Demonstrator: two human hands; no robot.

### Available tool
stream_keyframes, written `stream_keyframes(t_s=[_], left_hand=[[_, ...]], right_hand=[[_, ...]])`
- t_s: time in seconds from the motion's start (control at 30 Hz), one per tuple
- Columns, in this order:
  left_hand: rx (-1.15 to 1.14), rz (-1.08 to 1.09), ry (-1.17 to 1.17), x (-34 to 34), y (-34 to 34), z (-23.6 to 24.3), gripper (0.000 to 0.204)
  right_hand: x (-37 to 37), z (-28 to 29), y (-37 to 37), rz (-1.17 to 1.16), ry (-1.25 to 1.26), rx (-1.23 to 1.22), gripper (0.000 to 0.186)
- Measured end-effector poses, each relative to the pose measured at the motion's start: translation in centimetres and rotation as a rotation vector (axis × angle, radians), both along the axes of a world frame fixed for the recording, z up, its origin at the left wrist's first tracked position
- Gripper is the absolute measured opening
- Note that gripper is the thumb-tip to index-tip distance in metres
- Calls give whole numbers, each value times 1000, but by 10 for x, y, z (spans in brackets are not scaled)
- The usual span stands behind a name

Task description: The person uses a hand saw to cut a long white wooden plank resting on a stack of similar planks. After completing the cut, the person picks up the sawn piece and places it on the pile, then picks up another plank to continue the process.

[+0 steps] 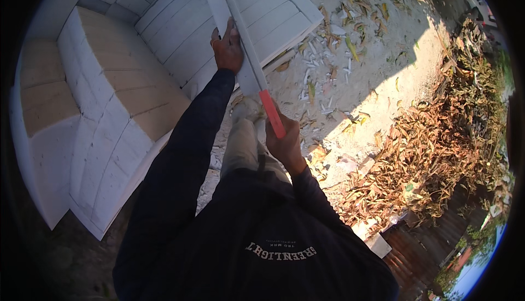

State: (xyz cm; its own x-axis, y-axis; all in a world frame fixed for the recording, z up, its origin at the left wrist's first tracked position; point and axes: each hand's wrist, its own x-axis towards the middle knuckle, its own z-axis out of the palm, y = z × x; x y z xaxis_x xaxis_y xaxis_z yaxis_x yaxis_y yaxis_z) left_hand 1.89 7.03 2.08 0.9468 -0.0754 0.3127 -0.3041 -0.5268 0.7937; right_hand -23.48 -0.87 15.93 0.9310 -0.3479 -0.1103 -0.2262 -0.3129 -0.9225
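A long straight tool with a red block handle (272, 114) runs away from me toward the top of the view. My right hand (284, 139) is closed round that handle. Beside the tool's narrow grey length (243, 27) lies a pale flat strip (250, 79), reaching over a white panel (273, 19). My left hand (228, 52) lies across the strip, with the thumb on one side and fingers bent toward the grey length. Whether strip and tool are one piece, I cannot tell. The fingers' undersides are hidden.
Large white blocks (104, 137) with tan tops stand at the left. Small white offcuts (311, 63) and leaves litter the sandy ground to the right. A big heap of dry leaves (432, 148) lies farther right, above rusty corrugated metal sheets (421, 249).
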Motion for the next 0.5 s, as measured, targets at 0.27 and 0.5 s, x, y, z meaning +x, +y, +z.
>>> stream_keyframes(t_s=[0.27,0.5], left_hand=[[-61,-8,29,-1,-2,3,53],[-37,-35,9,4,2,-7,53]], right_hand=[[5,4,-6,38,-23,-25,40],[-1,-3,-5,-2,-73,-23,39]])
